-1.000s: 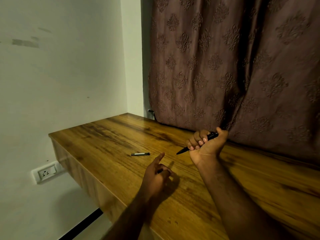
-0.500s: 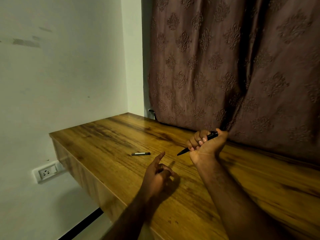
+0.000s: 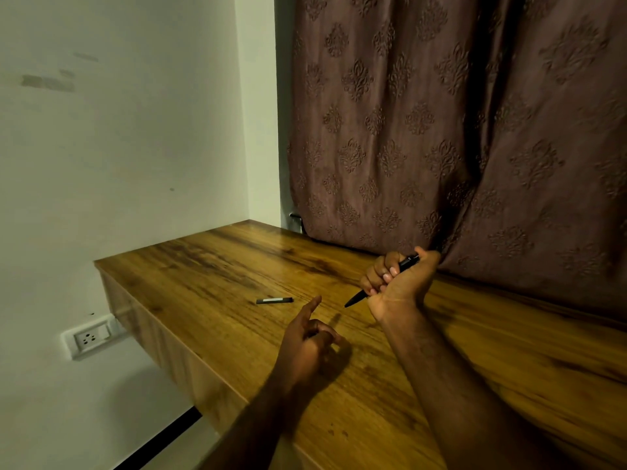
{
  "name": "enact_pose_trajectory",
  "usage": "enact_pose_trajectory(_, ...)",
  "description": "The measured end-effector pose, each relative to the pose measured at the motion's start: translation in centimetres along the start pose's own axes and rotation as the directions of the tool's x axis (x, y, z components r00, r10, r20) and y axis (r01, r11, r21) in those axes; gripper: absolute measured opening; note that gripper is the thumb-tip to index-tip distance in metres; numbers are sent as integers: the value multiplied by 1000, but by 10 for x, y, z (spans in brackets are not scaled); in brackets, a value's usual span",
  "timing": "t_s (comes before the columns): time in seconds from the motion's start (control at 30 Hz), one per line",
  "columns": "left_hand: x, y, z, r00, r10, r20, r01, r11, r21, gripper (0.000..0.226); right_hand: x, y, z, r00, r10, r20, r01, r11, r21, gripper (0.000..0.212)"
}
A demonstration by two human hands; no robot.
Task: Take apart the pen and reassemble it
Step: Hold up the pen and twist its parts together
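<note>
Overhead, from the head camera, a person works at a wooden surface (image 3: 203, 266) set into the corner of a room, both forearms reaching in from the lower edge of the frame. The right hand (image 3: 400, 283) is raised above the surface near its back edge, palm side turned toward the camera, its fingers curled tightly round a black pen (image 3: 355, 298); the pen slants down to the left, its pointed tip sticking out below the fist and its other end showing above the thumb. The left hand (image 3: 305, 340) hovers lower and nearer the camera, back of the hand up, index finger stretched forward toward the pen tip while the other fingers fold under; whether they pinch some small part cannot be told from this angle. A short dark pen piece (image 3: 274, 300) with a pale band along it lies flat on the surface, just beyond and to the left of the left hand, apart from both hands. A brown patterned curtain (image 3: 441, 130) hangs behind the surface, close behind the right hand. A pale wall (image 3: 118, 130) fills the left side, with a white socket (image 3: 90, 337) mounted low, beside the edge of the surface.
</note>
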State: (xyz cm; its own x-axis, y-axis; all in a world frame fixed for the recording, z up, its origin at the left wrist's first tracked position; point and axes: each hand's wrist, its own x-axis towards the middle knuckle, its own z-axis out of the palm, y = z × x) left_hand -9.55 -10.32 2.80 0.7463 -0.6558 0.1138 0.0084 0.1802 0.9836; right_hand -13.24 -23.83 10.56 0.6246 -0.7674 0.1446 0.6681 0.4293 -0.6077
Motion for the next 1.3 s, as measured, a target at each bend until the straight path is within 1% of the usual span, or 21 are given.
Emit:
enact_pose_trajectory(0.1, -2, 2, 1, 1000, -10, 13, 11, 999, -46, 66, 0, -1, 0, 1000, 4, 6, -4, 1000, -1, 59)
enact_pose_trajectory(0.17, -2, 1, 0, 1000, -14, 9, 14, 999, -36, 65, 0, -1, 0, 1000, 9, 8, -8, 1000, -15, 56)
enact_pose_trajectory(0.23, -1, -1, -1, 1000, -10, 3, 10, 1000, -11, 64, 0, -1, 0, 1000, 11, 6, -11, 1000, -15, 55)
enact_pose_trajectory(0.37, 2, -4, -2, 1000, 11, -23, -10, 999, 53, 64, 0, -1, 0, 999, 22, 24, -22, 1000, -6, 59)
enact_pose_trajectory(0.47, 5, -7, -5, 999, 23, -30, -20, 996, 91, 63, 0, 0, 0, 1000, 17, 14, -17, 1000, -19, 54)
enact_pose_trajectory(0.57, 5, -7, -5, 999, 25, -35, -21, 994, 104, 62, 1, 0, 0, 999, 25, 27, -25, 1000, 14, 58)
enact_pose_trajectory(0.63, 3, -5, -3, 999, 22, -31, -19, 996, 85, 59, 1, -1, 0, 998, 38, 47, -40, 998, 44, 62)
enact_pose_trajectory(0.7, 2, -5, -2, 1000, 12, -28, -10, 998, 66, 56, 2, -1, 0, 999, 41, 35, -43, 997, 66, 64)
enact_pose_trajectory(0.87, 3, -8, -3, 992, 120, -45, -112, 982, 154, 62, 5, -4, 1, 998, 30, -56, -19, 982, 189, 61)
enact_pose_trajectory(0.93, 4, -7, -4, 988, 146, -55, -139, 983, 116, 67, 6, -3, 6, 995, 49, -90, -23, 965, 263, 58)
enact_pose_trajectory(1.03, 1, -4, -3, 981, 182, -68, -181, 983, 16, 73, 10, 1, 17, 991, 69, -117, -26, 943, 333, 58)
enact_pose_trajectory(1.1, -2, -2, -4, 973, 213, -93, -216, 976, -16, 72, 14, 5, 22, 989, 82, -124, -35, 939, 342, 57)
enact_pose_trajectory(1.2, -2, -2, -5, 945, 306, -119, -297, 951, 87, 81, 15, 9, 23, 985, 81, -149, -32, 953, 302, 52)
enact_pose_trajectory(1.3, 1, -2, -5, 928, 346, -136, -336, 937, 92, 80, 17, 12, 24, 984, 86, -155, -37, 955, 294, 51)
